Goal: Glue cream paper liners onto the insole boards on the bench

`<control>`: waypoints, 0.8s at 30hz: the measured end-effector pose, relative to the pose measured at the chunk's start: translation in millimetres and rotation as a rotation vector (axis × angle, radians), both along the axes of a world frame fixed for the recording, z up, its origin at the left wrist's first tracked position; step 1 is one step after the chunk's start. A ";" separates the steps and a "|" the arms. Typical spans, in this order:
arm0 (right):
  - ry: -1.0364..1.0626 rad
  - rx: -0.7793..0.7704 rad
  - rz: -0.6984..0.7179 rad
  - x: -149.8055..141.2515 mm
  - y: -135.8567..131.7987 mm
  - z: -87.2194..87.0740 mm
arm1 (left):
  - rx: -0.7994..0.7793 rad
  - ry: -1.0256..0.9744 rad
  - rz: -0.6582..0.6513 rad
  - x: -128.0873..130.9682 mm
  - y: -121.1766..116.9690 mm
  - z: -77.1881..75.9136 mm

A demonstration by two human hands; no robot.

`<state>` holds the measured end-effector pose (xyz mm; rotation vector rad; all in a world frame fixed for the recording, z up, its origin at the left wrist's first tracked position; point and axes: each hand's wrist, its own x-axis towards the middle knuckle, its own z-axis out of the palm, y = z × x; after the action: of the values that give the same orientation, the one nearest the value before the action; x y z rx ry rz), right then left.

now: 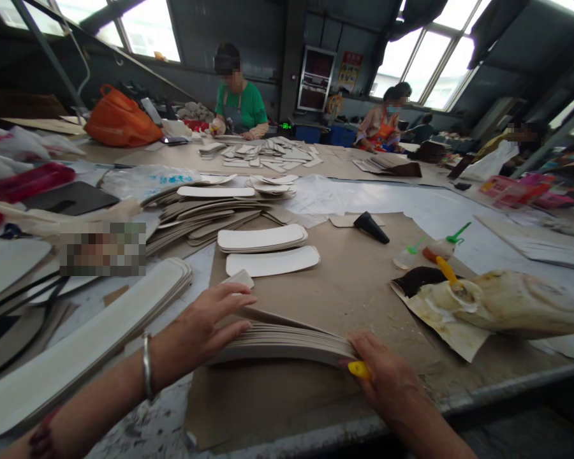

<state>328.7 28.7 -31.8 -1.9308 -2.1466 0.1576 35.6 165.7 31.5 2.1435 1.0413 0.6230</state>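
Observation:
A fanned stack of curved grey-white card-like strips (287,344) rests on a brown sheet (335,287) in front of me. My left hand (213,319) is at the stack's left end, fingers stretched and thumb apart from them. My right hand (387,366) is closed around the right end of the stack. A yellow handle (359,370) pokes out from under that hand's fingers; the rest of this tool is hidden. Just behind the stack lie two small piles of white-topped curved strips (272,261).
Long white pieces (90,338) are piled at left, with more strips (205,217) behind. On the right are a black cone (370,227), squeeze bottles (444,247) and a glue-stained container (521,299) with a yellow-handled brush (447,271). A co-worker in green (242,105) works across the table.

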 end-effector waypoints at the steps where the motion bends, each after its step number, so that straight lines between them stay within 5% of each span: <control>1: 0.000 0.011 0.005 0.4 -0.4 -0.7 | -0.011 0.024 -0.033 5.0 1.1 -0.6; 7: -0.027 0.073 0.028 3.2 0.0 -5.5 | -0.087 0.118 -0.127 14.3 10.2 -7.1; 15: -0.040 0.124 0.001 -2.5 -1.1 -3.2 | -0.207 0.034 -0.088 15.3 10.0 -7.5; 24: -0.031 0.152 0.036 0.9 -1.7 -5.5 | -0.112 -0.011 -0.125 13.9 14.1 -19.4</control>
<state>329.7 27.1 -37.3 -1.8221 -2.1464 -0.0295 49.5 179.7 12.1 2.0865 0.9066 0.5057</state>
